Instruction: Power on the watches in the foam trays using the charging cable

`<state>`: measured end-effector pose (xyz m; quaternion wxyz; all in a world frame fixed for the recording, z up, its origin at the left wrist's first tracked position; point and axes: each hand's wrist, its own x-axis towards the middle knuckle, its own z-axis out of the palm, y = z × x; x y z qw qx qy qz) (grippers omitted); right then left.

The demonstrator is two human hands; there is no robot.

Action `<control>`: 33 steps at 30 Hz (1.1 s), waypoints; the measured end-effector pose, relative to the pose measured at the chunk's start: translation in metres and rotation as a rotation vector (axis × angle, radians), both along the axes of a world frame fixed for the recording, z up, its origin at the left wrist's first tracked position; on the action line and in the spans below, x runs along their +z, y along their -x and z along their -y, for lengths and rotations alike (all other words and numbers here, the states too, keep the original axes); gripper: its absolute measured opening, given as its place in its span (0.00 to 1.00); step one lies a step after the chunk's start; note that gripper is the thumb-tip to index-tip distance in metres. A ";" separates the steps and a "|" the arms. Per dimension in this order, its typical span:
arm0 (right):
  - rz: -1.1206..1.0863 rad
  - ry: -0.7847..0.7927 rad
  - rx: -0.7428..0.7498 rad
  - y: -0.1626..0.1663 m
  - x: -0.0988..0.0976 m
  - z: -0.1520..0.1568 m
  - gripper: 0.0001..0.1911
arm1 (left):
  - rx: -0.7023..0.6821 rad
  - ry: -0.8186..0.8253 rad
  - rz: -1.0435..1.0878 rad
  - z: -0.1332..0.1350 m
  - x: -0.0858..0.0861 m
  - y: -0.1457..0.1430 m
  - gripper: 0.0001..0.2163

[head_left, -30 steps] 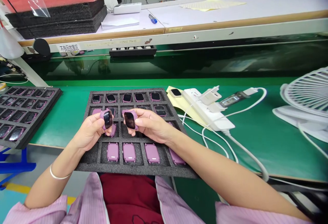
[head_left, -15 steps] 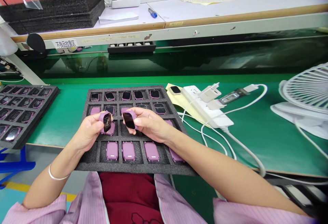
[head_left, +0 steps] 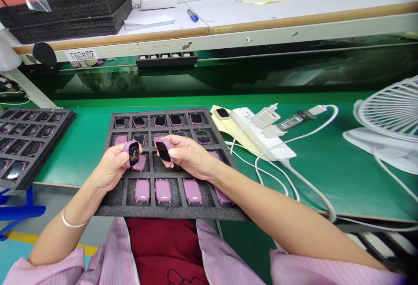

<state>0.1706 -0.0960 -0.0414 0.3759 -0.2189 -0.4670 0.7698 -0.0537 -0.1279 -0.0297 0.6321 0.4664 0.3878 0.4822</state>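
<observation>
**Left hand (head_left: 111, 167) pinching a pink smartwatch body (head_left: 133, 153), right hand (head_left: 189, 156) pinching a second pink smartwatch body (head_left: 163, 151), both above a black foam tray (head_left: 114, 210)**

Head view: the left hand is gripping its unit with thumb and fingers pressed onto the pink case, screen tilted up toward the camera; the right hand is pinching its unit between thumb and fingertips, dark screen angled down and inward; the units are near each other, not touching, both over the tray's middle rows; a loose pink unit (head_left: 140, 163) is lying just under the left hand, sitting askew; other pink units are sitting in the foam slots, some screen up, some back up; a second foam tray (head_left: 67, 119) is lying at left on the green bench mat (head_left: 75, 163); a power strip (head_left: 251, 132) and white cable (head_left: 310, 180) are lying to the right.

Risk: smooth cases could slip from the pinch, dropping a unit onto the askew one and scratching a screen; fingers straying onto the glass could smudge it; the right forearm could shift the tray.
</observation>
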 end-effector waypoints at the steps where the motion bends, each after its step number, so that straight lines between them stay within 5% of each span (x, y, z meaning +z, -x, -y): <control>1: -0.025 0.012 0.002 0.000 0.001 0.000 0.19 | -0.009 0.000 0.011 0.000 0.000 0.000 0.27; 14: -0.141 -0.039 -0.100 -0.009 0.004 -0.011 0.19 | -0.062 -0.217 -0.040 0.033 0.009 0.035 0.19; 24: 0.176 -0.214 -0.077 -0.005 0.001 -0.004 0.15 | 0.012 0.051 0.011 0.060 0.009 0.044 0.20; 28: 0.220 -0.201 -0.087 -0.005 -0.001 -0.004 0.16 | 0.042 0.065 -0.030 0.065 0.004 0.048 0.13; 33: 0.268 -0.186 -0.092 -0.005 -0.003 -0.004 0.19 | 0.033 -0.164 -0.309 0.074 -0.002 0.055 0.12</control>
